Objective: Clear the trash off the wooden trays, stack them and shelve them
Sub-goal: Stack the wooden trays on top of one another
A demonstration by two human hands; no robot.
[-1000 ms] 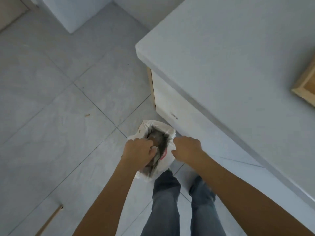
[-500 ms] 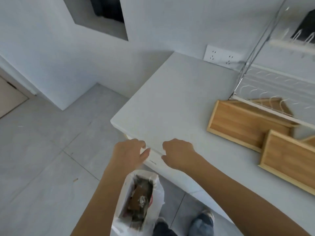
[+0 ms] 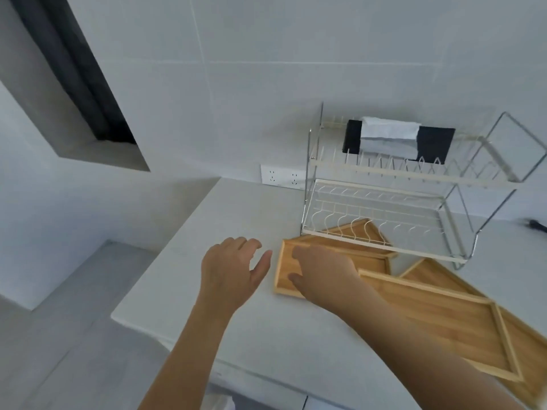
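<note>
Several wooden trays lie on the white counter (image 3: pixel 207 291). The nearest small tray (image 3: pixel 284 276) lies under my right hand (image 3: pixel 322 273), which hovers over it with fingers spread and holds nothing. A larger tray (image 3: pixel 438 318) lies to the right, partly under my right forearm. Another tray (image 3: pixel 364 229) sits beneath the dish rack, and a further one (image 3: pixel 432 273) lies behind the large tray. My left hand (image 3: pixel 233 270) is open above the bare counter, just left of the small tray. The trays look bare.
A two-tier wire dish rack (image 3: pixel 396 208) stands at the back of the counter against the wall, with a black and white box (image 3: pixel 396 140) on its top tier. A double wall socket (image 3: pixel 282 177) is left of it. The counter's edge drops to a grey tiled floor (image 3: pixel 59 335).
The view lifted from the floor and the trash bag up to the counter. Both hands left the bag and moved forward to the small tray. The bag has dropped out of view.
</note>
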